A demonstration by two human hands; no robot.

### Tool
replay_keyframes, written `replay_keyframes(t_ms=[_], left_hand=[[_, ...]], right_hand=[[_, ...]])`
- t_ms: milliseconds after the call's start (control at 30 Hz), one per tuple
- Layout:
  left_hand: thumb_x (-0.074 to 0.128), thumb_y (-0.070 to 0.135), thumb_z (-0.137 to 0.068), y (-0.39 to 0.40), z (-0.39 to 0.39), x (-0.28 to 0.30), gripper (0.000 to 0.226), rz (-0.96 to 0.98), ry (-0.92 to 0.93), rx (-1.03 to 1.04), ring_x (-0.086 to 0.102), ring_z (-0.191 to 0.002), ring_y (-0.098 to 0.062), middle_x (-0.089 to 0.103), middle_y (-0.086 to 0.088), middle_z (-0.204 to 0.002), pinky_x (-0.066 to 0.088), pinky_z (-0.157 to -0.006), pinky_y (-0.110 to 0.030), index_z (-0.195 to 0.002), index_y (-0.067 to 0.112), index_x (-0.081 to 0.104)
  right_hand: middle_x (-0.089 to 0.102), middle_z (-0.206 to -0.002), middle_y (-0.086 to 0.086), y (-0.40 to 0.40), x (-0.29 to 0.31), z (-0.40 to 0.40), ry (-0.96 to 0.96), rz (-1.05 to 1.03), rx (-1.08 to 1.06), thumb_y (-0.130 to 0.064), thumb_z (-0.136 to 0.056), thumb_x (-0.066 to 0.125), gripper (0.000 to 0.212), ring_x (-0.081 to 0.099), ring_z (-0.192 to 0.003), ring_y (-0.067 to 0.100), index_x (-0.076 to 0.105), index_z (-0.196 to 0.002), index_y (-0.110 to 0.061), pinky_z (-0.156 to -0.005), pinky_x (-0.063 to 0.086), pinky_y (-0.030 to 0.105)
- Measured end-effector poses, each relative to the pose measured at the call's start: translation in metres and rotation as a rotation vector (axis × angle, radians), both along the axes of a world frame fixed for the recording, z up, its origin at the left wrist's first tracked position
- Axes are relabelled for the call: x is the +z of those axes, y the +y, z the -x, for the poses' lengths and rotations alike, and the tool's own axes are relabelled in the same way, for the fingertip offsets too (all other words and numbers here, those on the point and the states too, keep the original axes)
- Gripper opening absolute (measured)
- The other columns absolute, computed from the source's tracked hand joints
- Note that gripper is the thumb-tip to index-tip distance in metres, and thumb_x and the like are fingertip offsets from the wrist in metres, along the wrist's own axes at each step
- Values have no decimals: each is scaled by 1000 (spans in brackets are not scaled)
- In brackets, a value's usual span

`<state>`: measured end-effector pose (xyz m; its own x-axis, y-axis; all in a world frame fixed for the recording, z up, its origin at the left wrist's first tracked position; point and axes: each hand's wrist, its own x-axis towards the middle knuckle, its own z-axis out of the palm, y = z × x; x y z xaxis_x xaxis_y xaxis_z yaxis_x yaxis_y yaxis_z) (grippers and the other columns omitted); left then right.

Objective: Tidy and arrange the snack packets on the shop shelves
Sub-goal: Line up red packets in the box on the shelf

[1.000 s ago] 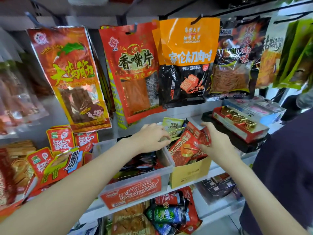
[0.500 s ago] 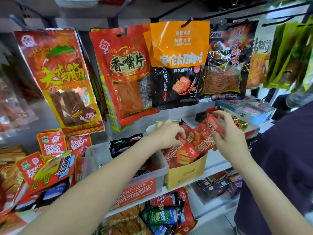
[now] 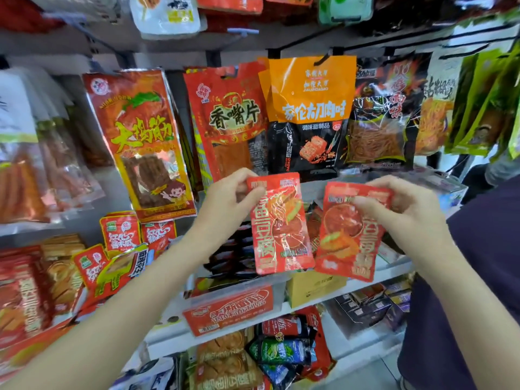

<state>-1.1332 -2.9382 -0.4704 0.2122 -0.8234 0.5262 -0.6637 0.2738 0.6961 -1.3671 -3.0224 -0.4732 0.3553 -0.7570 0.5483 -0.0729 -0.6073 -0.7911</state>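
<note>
Two small red snack packets hang in the air in front of the shelf. My left hand point(image 3: 225, 204) pinches the top left corner of the left red packet point(image 3: 281, 229). My right hand point(image 3: 405, 212) grips the top of the right red packet point(image 3: 349, 235), with fingers curled over its upper edge. Both packets are upright, side by side and slightly overlapping. Below them stands the yellow cardboard box point(image 3: 315, 287) on the white shelf point(image 3: 363, 282), with more red packets behind the held ones.
A clear plastic bin with a red label point(image 3: 228, 308) holds dark packets to the left of the box. Large snack bags point(image 3: 309, 108) hang from hooks above. Red packets point(image 3: 121, 235) lean at the left. Below the shelf lie more packets point(image 3: 281, 350). A person in dark clothing point(image 3: 484, 263) stands at right.
Both hands have risen out of the yellow box, each lifting a red packet, and the packets have moved apart. The camera has tilted upward, showing higher shelves.
</note>
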Motion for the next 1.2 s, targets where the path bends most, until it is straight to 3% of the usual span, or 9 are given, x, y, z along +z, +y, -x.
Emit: replay_keyframes(t_ms=[167, 333, 400, 533, 767, 833, 933, 1067, 1200], left_hand=[[57, 17, -90, 45, -12, -3, 11, -216, -61, -110, 60, -63, 9, 64, 16, -68, 41, -58, -7, -83, 26, 55], [54, 18, -92, 103, -27, -25, 6, -306, -8, -118, 56, -64, -3, 63, -1, -70, 42, -60, -20, -88, 18, 59], [52, 17, -91, 128, -34, -29, 8, -315, 122, -121, 58, -62, -3, 64, 3, -67, 43, -57, -18, -86, 18, 58], [51, 18, -90, 175, -55, -36, 10, -306, 378, -70, 60, -63, 1, 65, 15, -64, 48, -62, -16, -83, 13, 56], [51, 22, -92, 236, -88, -52, 10, -343, 653, 31, 64, -60, -8, 67, 0, -76, 56, -62, -21, -86, 17, 57], [58, 27, -88, 252, -96, -62, 4, -395, 616, 64, 65, -67, -10, 65, 0, -87, 56, -69, -24, -90, 29, 54], [66, 11, -83, 272, -113, -75, 28, -340, 581, 114, 63, -71, -4, 64, 0, -89, 55, -63, -24, -94, 32, 51], [64, 4, -84, 302, -143, -76, 38, -330, 388, 192, 64, -92, -20, 64, -1, -99, 55, -80, -37, -100, 35, 48], [58, -1, -86, 322, -166, -71, 40, -272, 318, 305, 59, -77, -12, 59, 3, -84, 48, -69, -18, -105, 31, 42]], right_hand=[[64, -80, 6, 30, -8, -27, -7, -270, 291, -20, -75, 66, 14, 61, -69, 13, 58, -87, -18, -62, 50, 26], [68, -70, -2, 77, -32, -74, 24, -419, 407, -13, -78, 67, 8, 63, -64, 11, 60, -81, -13, -61, 51, 23], [67, -73, 7, 96, -40, -90, 35, -505, 406, -16, -76, 70, 12, 64, -66, 20, 59, -78, -11, -64, 50, 31], [64, -69, 2, 134, -47, -124, 90, -575, 447, -19, -79, 68, 15, 62, -63, 15, 57, -70, -18, -55, 49, 24], [69, -89, 17, 198, -54, -187, 60, -728, 435, -14, -84, 65, 17, 68, -75, 30, 56, -94, -5, -66, 55, 39], [68, -96, 17, 213, -60, -209, 38, -714, 365, -16, -82, 67, 23, 68, -80, 30, 55, -100, -8, -72, 56, 42], [65, -102, 8, 239, -72, -241, 94, -589, 334, -33, -77, 71, 28, 65, -90, 24, 51, -96, -26, -82, 54, 49], [60, -96, -7, 254, -64, -264, 425, -372, 671, -17, -88, 60, 29, 61, -92, 13, 40, -101, -34, -88, 51, 44], [58, -93, -10, 256, -42, -291, 599, -20, 642, -7, -84, 64, 44, 61, -87, 12, 39, -115, -26, -81, 52, 37]])
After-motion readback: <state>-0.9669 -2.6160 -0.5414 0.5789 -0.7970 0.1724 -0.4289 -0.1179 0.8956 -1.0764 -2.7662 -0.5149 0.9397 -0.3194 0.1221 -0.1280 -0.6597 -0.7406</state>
